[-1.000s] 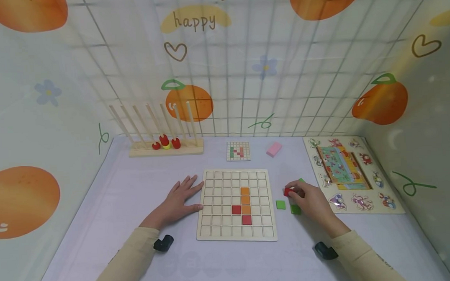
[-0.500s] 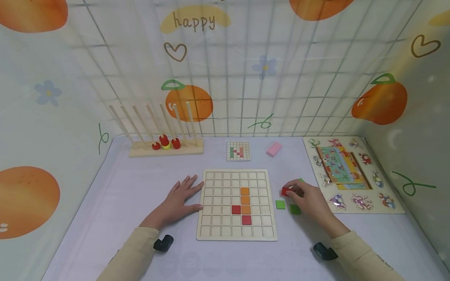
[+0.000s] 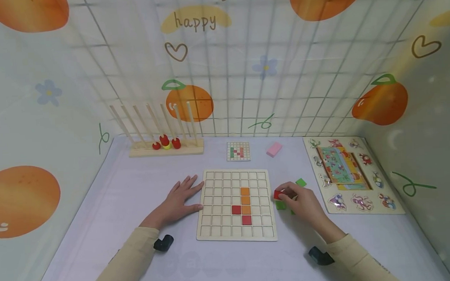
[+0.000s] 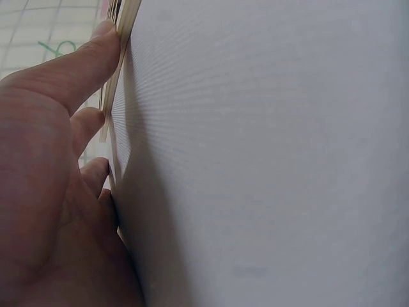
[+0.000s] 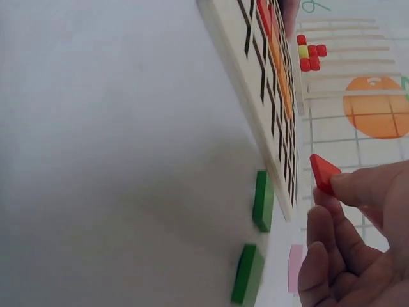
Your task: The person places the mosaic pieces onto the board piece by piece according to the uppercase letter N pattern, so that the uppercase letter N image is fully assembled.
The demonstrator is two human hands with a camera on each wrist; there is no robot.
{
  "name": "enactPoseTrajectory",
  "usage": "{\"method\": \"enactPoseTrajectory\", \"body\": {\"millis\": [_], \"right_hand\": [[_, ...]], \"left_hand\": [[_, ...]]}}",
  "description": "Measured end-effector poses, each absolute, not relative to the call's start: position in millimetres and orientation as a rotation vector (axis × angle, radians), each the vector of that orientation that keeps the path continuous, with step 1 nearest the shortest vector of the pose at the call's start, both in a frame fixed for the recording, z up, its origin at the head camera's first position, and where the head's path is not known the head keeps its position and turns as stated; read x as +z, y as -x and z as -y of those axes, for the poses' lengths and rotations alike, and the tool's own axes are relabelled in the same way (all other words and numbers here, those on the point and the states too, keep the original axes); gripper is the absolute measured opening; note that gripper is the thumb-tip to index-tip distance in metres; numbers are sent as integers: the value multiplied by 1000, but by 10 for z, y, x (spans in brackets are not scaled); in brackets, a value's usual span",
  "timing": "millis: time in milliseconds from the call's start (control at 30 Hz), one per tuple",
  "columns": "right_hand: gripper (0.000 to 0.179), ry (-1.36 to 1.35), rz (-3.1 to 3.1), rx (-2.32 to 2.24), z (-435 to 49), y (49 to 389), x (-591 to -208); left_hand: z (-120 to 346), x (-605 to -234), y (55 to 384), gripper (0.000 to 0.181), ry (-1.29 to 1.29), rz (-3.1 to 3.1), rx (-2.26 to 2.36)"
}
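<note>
A red square tile (image 5: 324, 173) is pinched between the thumb and fingers of my right hand (image 3: 301, 202), held above the table just right of the wooden grid board (image 3: 221, 233). Orange tiles (image 3: 245, 200) stand in a column on that board, with one red tile (image 3: 236, 210) to their left and another red tile (image 3: 246, 220) below. My left hand (image 3: 176, 205) lies spread flat on the table, thumb and fingertips touching the board's left edge. Green tiles (image 3: 301, 182) lie around and beneath my right hand, one of them mostly hidden.
Behind the board lie a small pattern card (image 3: 238, 151) and a pink block (image 3: 274, 149). A wooden peg rack (image 3: 165, 150) with red and yellow beads stands at the back left. An animal puzzle board (image 3: 354, 174) lies at the right.
My right hand has moved left toward the board with the red tile in its fingers, uncovering the far green tile. The left hand stays in place.
</note>
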State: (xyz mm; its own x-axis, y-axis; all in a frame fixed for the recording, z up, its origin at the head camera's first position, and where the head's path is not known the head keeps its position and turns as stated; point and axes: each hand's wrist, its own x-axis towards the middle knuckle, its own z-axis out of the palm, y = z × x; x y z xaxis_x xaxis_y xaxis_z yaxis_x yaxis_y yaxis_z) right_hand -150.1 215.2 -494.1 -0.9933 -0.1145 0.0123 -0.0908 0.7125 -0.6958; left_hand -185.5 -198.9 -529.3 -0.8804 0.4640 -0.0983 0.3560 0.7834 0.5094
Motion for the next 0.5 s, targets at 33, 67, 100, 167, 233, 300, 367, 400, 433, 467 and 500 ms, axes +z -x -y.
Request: {"method": "enactPoseTrajectory", "body": {"millis": [33, 67, 100, 167, 233, 300, 367, 400, 433, 467, 500], "right_hand": [[12, 180, -2870, -1178, -2135, 1500, -4947], [12, 185, -2859, -1188, -2115, 1498, -4949], [12, 194, -2850, -1194, -2097, 1498, -4954], [12, 208, -2831, -1215, -2061, 1498, -4962], [13, 230, -2815, -1231, -2015, 1492, -4966], [13, 253, -2814, -1234, -1964, 1486, -4971], [14, 271, -2813, -1231, -1897, 1478, -4970], [14, 274, -2810, -1229, -1860, 1472, -4966], [14, 279, -2804, -1228, -1824, 1469, -4963], [14, 282, -2797, -1228, -1786, 1466, -4960], [14, 287, -2788, -1233, -1748, 1462, -4954]], "left_hand": [[1987, -5291, 1855, 82, -640, -2755, 724], [1986, -5290, 1854, 82, -640, -2755, 724], [1985, -5289, 1854, 82, -640, -2755, 724], [1984, -5286, 1852, 82, -640, -2754, 727], [1985, -5282, 1850, 82, -643, -2752, 732], [1987, -5283, 1850, 82, -647, -2753, 738], [1989, -5287, 1850, 82, -652, -2755, 742], [1990, -5290, 1851, 82, -653, -2756, 742], [1991, -5294, 1852, 82, -653, -2757, 741], [1991, -5297, 1852, 82, -654, -2759, 742], [1991, -5299, 1853, 82, -656, -2759, 743]]}}
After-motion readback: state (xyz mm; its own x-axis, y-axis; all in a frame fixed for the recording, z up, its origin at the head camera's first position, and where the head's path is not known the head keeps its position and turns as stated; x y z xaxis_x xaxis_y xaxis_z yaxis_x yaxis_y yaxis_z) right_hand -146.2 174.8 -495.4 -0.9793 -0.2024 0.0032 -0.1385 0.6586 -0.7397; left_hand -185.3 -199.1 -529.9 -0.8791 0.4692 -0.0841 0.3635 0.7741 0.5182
